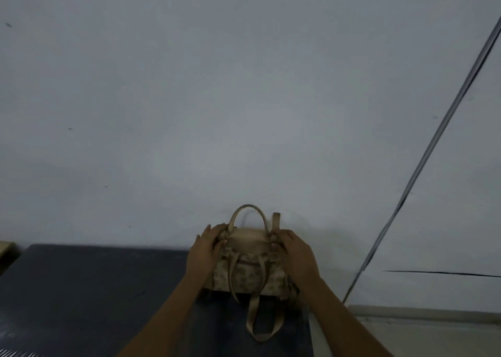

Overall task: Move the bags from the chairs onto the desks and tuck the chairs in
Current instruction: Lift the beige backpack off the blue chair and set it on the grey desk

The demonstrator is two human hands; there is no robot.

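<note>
A small tan patterned backpack [248, 272] stands upright on a dark desk top [95, 289], close to the desk's right end and against the pale wall. Its top handle arches up and its straps hang down the near side onto the desk. My left hand [207, 248] grips the bag's upper left side. My right hand [294, 251] grips its upper right side. No chair is in view.
The pale wall [244, 99] fills most of the view right behind the desk. A thin cable or conduit [423, 161] runs diagonally down the wall at the right. A light-coloured ledge [423, 313] lies to the right of the desk, and another desk's corner [5, 248] shows at far left.
</note>
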